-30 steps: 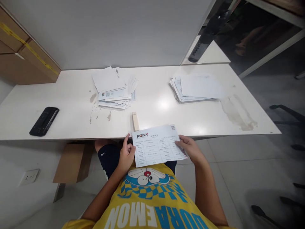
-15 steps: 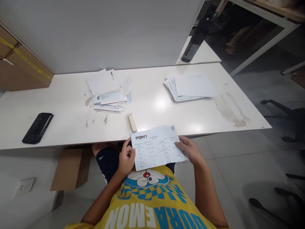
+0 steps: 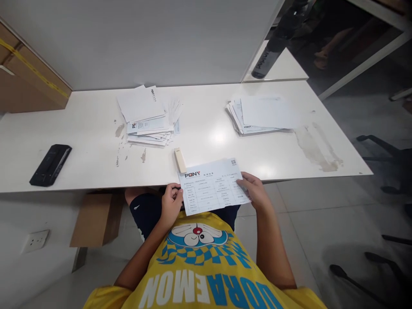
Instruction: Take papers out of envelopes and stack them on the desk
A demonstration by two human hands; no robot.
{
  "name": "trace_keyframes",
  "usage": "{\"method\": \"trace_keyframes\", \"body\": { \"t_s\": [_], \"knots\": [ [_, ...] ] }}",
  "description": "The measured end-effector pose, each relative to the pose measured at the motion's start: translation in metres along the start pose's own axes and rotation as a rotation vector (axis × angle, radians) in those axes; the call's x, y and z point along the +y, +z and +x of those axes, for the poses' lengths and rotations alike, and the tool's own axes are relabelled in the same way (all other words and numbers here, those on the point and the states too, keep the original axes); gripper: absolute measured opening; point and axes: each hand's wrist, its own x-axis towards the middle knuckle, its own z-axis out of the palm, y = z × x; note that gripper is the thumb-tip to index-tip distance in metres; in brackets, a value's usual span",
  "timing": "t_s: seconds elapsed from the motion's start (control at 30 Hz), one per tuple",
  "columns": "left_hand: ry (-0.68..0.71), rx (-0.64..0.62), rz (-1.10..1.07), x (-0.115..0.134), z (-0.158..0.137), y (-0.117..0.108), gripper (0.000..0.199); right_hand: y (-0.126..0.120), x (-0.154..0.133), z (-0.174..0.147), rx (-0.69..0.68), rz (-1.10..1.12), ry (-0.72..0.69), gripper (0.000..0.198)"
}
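Over the yellow shirt (image 3: pixel 193 266) and dark shorts (image 3: pixel 146 212), both hands are holding one printed sheet (image 3: pixel 214 189). The left hand (image 3: pixel 171 206) is pinching its left edge and the right hand (image 3: pixel 255 192) is grasping its right edge. The sheet is hanging at the front edge of the desk (image 3: pixel 206 148), print facing up, its upper part covering some of the desktop in view. Just past its upper left corner, a cream block (image 3: pixel 179 159) is lying; whether they are touching is unclear. A black device (image 3: pixel 50 165) is resting far to the left. Farther back, the left stack (image 3: pixel 141 107) is spreading untidily, while the right stack (image 3: pixel 265 112) is lying neater. Beyond are standing a bottle (image 3: pixel 267 62), right, and a carton (image 3: pixel 35 86), left.
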Motion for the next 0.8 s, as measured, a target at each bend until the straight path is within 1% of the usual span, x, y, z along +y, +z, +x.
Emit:
{"method": "trace_keyframes", "body": {
  "t_s": [0.1,0.2,0.3,0.37,0.47,0.63,0.8],
  "knots": [
    [0.006,0.031,0.057,0.006,-0.002,-0.001,0.018,-0.002,-0.002,0.002,-0.011,-0.007,0.002,0.036],
    [-0.020,-0.001,0.062,0.009,-0.002,-0.002,0.025,-0.001,-0.004,0.003,-0.021,-0.022,-0.002,0.035],
    [-0.101,-0.101,-0.109,0.011,0.000,0.000,0.038,0.000,-0.005,0.003,-0.016,-0.010,0.010,0.036],
    [-0.140,-0.147,-0.248,0.013,0.001,0.001,0.043,0.000,-0.006,0.004,-0.011,-0.007,0.015,0.037],
    [-0.149,-0.139,-0.342,0.019,0.003,0.004,0.044,0.000,-0.007,0.004,-0.007,-0.020,0.018,0.038],
    [-0.184,-0.088,-0.257,0.027,0.003,0.006,0.034,-0.001,-0.006,0.005,-0.006,-0.019,0.030,0.041],
    [-0.180,-0.055,-0.182,0.031,0.002,0.005,0.032,-0.001,-0.005,0.005,-0.017,-0.041,0.013,0.038]
  ]
}}
